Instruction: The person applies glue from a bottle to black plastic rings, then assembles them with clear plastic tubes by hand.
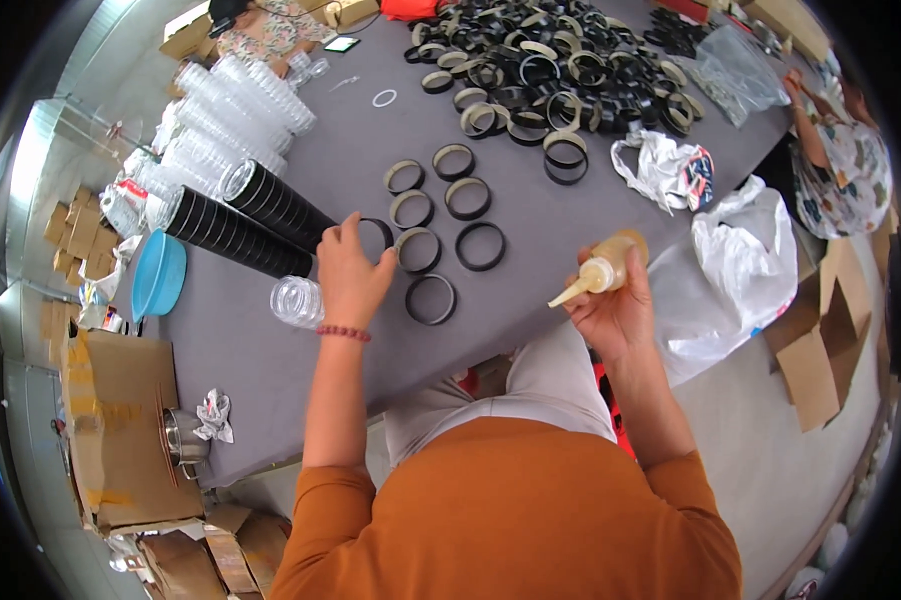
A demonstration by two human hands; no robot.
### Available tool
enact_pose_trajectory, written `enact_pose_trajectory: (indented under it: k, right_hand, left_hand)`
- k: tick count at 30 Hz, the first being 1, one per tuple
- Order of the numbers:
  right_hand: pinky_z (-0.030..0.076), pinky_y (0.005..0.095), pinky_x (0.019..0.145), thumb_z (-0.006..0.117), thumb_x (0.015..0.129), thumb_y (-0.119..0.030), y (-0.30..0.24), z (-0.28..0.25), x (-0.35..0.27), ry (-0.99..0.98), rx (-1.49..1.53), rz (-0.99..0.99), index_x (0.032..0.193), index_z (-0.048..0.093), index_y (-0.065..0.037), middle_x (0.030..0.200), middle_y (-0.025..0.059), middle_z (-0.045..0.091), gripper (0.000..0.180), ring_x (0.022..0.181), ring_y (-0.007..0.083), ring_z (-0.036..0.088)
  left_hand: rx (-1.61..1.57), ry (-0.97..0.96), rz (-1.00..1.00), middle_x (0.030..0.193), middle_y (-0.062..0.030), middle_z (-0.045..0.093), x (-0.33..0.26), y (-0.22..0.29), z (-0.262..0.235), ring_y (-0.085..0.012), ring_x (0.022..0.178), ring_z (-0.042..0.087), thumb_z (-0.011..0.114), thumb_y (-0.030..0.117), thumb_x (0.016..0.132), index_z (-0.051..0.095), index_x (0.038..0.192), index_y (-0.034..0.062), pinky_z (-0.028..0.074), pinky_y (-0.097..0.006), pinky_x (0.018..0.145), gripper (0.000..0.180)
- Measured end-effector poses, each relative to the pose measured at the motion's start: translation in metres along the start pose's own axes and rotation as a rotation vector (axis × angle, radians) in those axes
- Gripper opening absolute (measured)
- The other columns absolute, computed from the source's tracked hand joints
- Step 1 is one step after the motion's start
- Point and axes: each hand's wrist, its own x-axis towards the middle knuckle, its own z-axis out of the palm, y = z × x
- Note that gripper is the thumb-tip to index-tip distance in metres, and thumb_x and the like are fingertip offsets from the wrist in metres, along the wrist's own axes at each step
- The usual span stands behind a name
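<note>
My right hand (615, 315) is wrapped round a squeeze bottle (620, 258) with yellowish contents, held tilted past the table's front edge. Its pale, tapered nozzle points left and slightly down. My left hand (353, 275), with a beaded bracelet at the wrist, is over the table beside the stacks. A black ring (386, 232) sits between its thumb and fingers, partly hidden by them. Right of that hand, several black rings (430, 299) with pale or dark inner walls lie spaced apart in two rough rows. A clear round container (297, 301) stands just left of my left wrist.
Two long black stacks (235, 232) lie left of my hand, before stacked clear containers (232, 110). Loose rings (560, 60) are heaped at the far side. A blue basin (160, 273), cardboard box (120, 420) and white plastic bag (735, 260) flank the table. Two other people sit around it.
</note>
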Motion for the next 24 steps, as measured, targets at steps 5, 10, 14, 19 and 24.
enact_pose_trajectory:
  k: [5, 10, 14, 19, 24]
  right_hand:
    - [0.044, 0.0317, 0.061, 0.067, 0.087, -0.041, -0.005, -0.009, 0.007, 0.039, 0.035, 0.014, 0.112, 0.055, -0.009, 0.102, 0.0115, 0.065, 0.042, 0.083, 0.0186, 0.060]
    - [0.045, 0.0325, 0.062, 0.067, 0.086, -0.041, -0.014, -0.017, 0.011, 0.073, 0.043, -0.008, 0.113, 0.055, -0.010, 0.102, 0.0105, 0.065, 0.043, 0.085, 0.0195, 0.061]
    - [0.046, 0.0329, 0.062, 0.068, 0.085, -0.042, -0.023, -0.021, 0.012, 0.078, 0.043, -0.029, 0.113, 0.054, -0.010, 0.102, 0.0105, 0.065, 0.045, 0.085, 0.0205, 0.062]
    - [0.047, 0.0339, 0.064, 0.070, 0.082, -0.047, -0.035, -0.025, 0.016, -0.009, 0.121, -0.035, 0.114, 0.054, -0.009, 0.102, 0.0105, 0.063, 0.052, 0.081, 0.0255, 0.060]
    - [0.048, 0.0355, 0.066, 0.070, 0.081, -0.050, -0.048, -0.015, 0.013, -0.070, 0.122, -0.109, 0.114, 0.054, -0.008, 0.103, 0.0089, 0.062, 0.056, 0.079, 0.0264, 0.058]
  left_hand:
    - [0.124, -0.069, -0.205, 0.114, -0.0256, 0.056, 0.046, -0.005, 0.047, -0.0395, 0.109, 0.053, 0.070, 0.029, 0.076, 0.054, 0.126, 0.0029, 0.046, -0.045, 0.092, 0.058]
    - [0.160, -0.116, -0.391, 0.116, -0.0267, 0.056, 0.083, -0.015, 0.068, -0.0414, 0.110, 0.054, 0.069, 0.034, 0.078, 0.054, 0.126, 0.0033, 0.047, -0.045, 0.092, 0.059]
    - [0.159, -0.124, -0.405, 0.117, -0.0270, 0.055, 0.098, -0.018, 0.077, -0.0420, 0.111, 0.053, 0.069, 0.036, 0.078, 0.053, 0.126, 0.0023, 0.047, -0.046, 0.091, 0.061]
    - [-0.025, 0.085, -0.051, 0.118, -0.0240, 0.056, 0.109, 0.035, 0.075, -0.0401, 0.110, 0.054, 0.071, 0.039, 0.076, 0.054, 0.124, 0.0010, 0.044, -0.046, 0.095, 0.063]
    - [-0.233, -0.285, 0.441, 0.115, -0.0203, 0.056, 0.111, 0.162, 0.093, -0.0364, 0.108, 0.054, 0.077, 0.038, 0.070, 0.050, 0.125, 0.0012, 0.046, -0.044, 0.092, 0.071]
